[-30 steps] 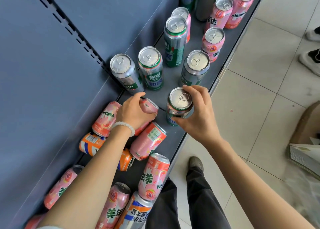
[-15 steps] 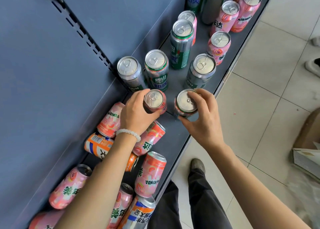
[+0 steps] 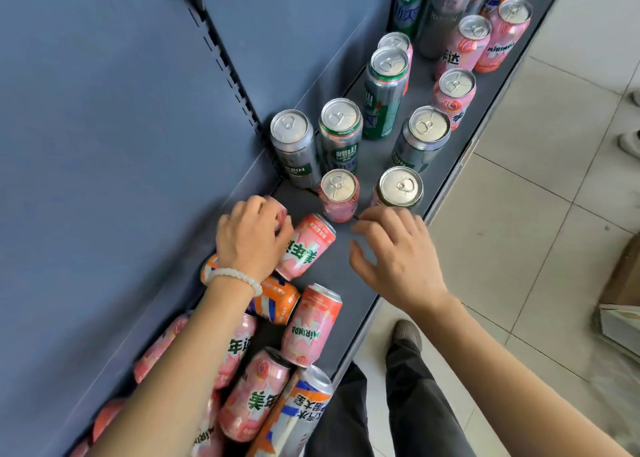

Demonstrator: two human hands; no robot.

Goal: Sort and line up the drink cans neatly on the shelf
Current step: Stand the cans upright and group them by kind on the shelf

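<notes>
My left hand (image 3: pixel 251 237) curled down, knuckles up, wrist bent; my right hand (image 3: pixel 394 252) hovered flat, fingers spread and relaxed.

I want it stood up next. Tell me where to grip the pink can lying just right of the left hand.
Grip the lying pink can around its mid-body from above, probably with the free right hand. It lies tilted, top end away, with bare shelf on its right.

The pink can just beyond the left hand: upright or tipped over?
Upright. The pink can shows its round silver top and pull tab to the camera, standing apart from the left hand.
</notes>
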